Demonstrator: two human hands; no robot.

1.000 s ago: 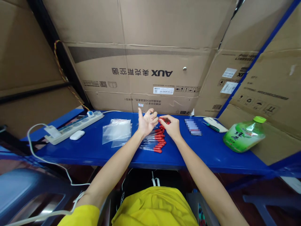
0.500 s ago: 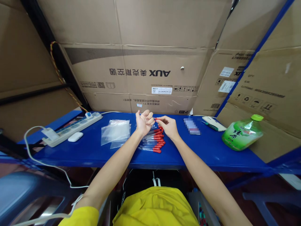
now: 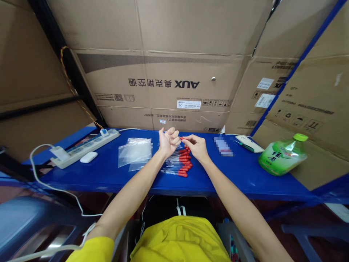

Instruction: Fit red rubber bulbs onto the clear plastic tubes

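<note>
Several clear droppers with red rubber bulbs (image 3: 184, 160) lie side by side on the blue table, bulbs to the right and thin tubes to the left. Just above this row, my right hand (image 3: 197, 147) pinches the red bulb of one dropper (image 3: 181, 138) between thumb and fingers. My left hand (image 3: 168, 142) is palm up with its fingers curled closed, at the tube side of that same dropper. Its fingers hide most of the tube. Clear plastic bags (image 3: 136, 153) lie flat to the left of my left hand.
A power strip (image 3: 87, 147) with plugged-in cords and a white earbud case (image 3: 88, 157) lie at the left. To the right are a blurred-out phone-like object (image 3: 223, 146), a white item with a green tool (image 3: 247, 145) and a green bottle (image 3: 282, 156). Cardboard (image 3: 163, 72) walls the back.
Both hands keep nearly the same pose around the dropper. The whole view has shifted slightly.
</note>
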